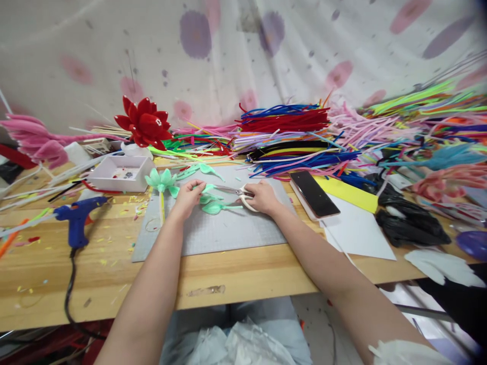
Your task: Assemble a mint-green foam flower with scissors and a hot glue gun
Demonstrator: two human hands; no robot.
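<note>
Over the grey cutting mat (228, 235), my left hand (187, 198) pinches a mint-green fuzzy leaf (207, 188), partly hidden by my fingers. My right hand (262, 196) is closed around the white handles of a pair of scissors (231, 190). Their blades point left, with the tips close to the leaf; whether they touch it I cannot tell. Just below lies another mint-green leaf (213, 208) with a thin stem pointing right. More mint-green leaf pieces (205, 168) lie behind my left hand. A mint-green flower (162, 180) on a yellowish stem rests left of that hand.
A blue glue gun (78, 218) with a black cord stands at the left, near a white box (120, 173). Bundles of colored pipe cleaners (285, 121) and a red flower (144, 121) line the back. On the right are a phone (314, 193), white paper (357, 233) and a black bag (413, 223).
</note>
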